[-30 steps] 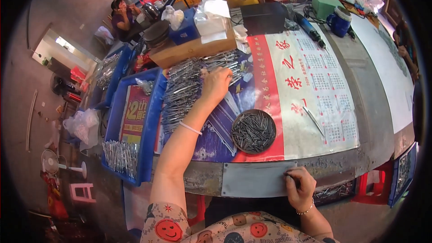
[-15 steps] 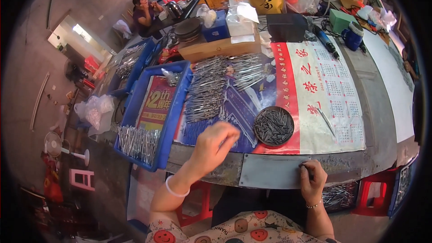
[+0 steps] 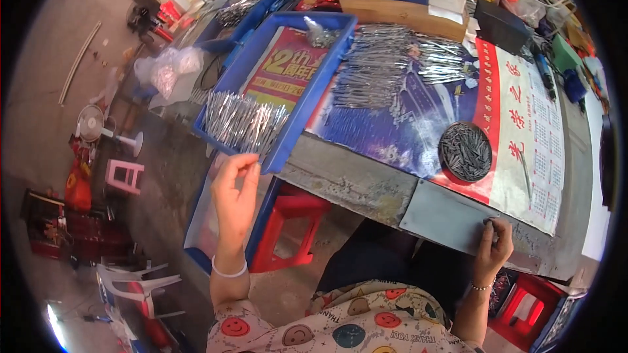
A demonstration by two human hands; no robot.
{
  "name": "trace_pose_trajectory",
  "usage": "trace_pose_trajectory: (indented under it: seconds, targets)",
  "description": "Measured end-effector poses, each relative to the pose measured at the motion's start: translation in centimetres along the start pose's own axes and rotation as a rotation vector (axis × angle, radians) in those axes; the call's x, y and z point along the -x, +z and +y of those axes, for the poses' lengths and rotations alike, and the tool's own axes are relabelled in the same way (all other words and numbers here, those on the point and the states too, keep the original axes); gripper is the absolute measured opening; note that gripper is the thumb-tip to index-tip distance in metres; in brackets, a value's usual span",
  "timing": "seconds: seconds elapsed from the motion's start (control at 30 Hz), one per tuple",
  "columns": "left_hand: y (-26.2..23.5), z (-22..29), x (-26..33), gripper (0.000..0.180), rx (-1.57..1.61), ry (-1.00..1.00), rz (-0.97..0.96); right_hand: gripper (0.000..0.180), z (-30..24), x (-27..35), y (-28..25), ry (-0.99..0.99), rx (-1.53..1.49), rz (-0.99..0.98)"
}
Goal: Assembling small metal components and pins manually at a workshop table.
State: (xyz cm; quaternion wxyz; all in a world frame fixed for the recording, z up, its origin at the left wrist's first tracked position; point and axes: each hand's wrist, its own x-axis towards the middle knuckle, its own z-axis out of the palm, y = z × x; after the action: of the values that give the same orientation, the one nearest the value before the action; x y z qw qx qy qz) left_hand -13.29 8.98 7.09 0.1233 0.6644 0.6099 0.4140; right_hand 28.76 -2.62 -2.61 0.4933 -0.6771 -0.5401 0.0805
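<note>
My left hand (image 3: 235, 189) is at the front rim of a blue tray (image 3: 296, 121), thumb and fingertips pinched together beside slim silver metal pieces (image 3: 245, 119), tweezer-like, standing in a dense row. Whatever those fingertips hold is hidden. At the right end of a flat grey metal plate (image 3: 441, 216) on the table's front edge, my right hand (image 3: 495, 245) has its fingers closed around a small dark piece (image 3: 488, 221), too small to name. A round tin (image 3: 466, 151) full of short dark pointed pieces stands beyond the plate.
Rows of silver metal pieces (image 3: 373, 65) lie on a printed sheet (image 3: 399, 137), with a single slim piece (image 3: 526, 173) farther right. A wooden box (image 3: 399, 16) and a black box (image 3: 500, 26) stand behind. Below the table edge is a red stool (image 3: 288, 229).
My left hand has moved from over the table to the blue tray's front rim. The view has swung left. My right hand stays at the plate's right end.
</note>
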Motion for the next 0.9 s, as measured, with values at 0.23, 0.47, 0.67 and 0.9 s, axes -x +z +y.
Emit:
trace_pose_trajectory:
  seconds: [0.23,0.47,0.67,0.9]
  targets:
    - [0.5,-3.9,-3.0,0.017,-0.095,0.017,0.032,0.003,-0.4,0.2,0.3,0.047,0.016,-0.02]
    - [2.9,-6.4,-5.7,0.023,-0.43,0.186,-0.031,0.003,-0.2,0.5,0.5,0.067,0.047,0.013]
    - [3.5,-5.3,-6.4,0.025,-0.736,0.281,-0.107,0.002,0.4,0.5,0.5,0.052,0.039,0.017]
    - [3.0,-4.3,-6.8,0.027,-0.86,0.26,-0.235,0.002,-0.1,0.0,0.8,0.005,0.017,0.061]
